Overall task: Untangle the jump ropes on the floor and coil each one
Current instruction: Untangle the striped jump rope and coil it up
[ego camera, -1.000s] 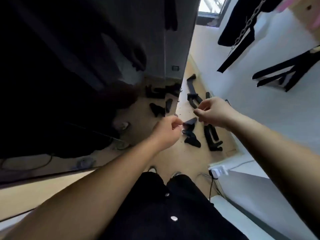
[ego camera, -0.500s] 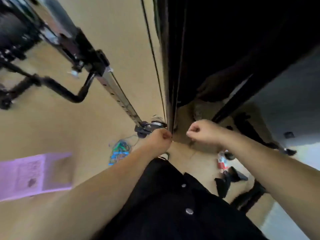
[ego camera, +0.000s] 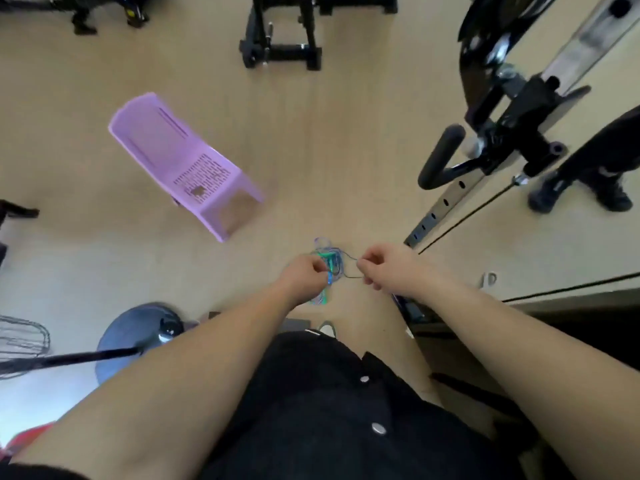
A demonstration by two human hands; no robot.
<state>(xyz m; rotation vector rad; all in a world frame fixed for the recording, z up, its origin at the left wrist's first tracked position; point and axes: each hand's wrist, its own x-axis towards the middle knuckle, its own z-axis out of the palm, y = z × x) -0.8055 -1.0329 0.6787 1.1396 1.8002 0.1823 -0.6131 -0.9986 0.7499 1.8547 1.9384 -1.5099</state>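
Out front above the tan floor (ego camera: 311, 150), holds the tangled blue-green jump ropes (ego camera: 331, 260) between both hands. Grips them with the left hand (ego camera: 304, 277), fingers curled; pinches one thin strand (ego camera: 350, 277) with the right hand (ego camera: 386, 266). Stands well apart from a purple chair (ego camera: 180, 161).

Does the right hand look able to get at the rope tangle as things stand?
Probably yes. The right hand pinches a thin strand that runs into the rope tangle, and nothing lies between them. The left hand seems to grip the tangle's other side.
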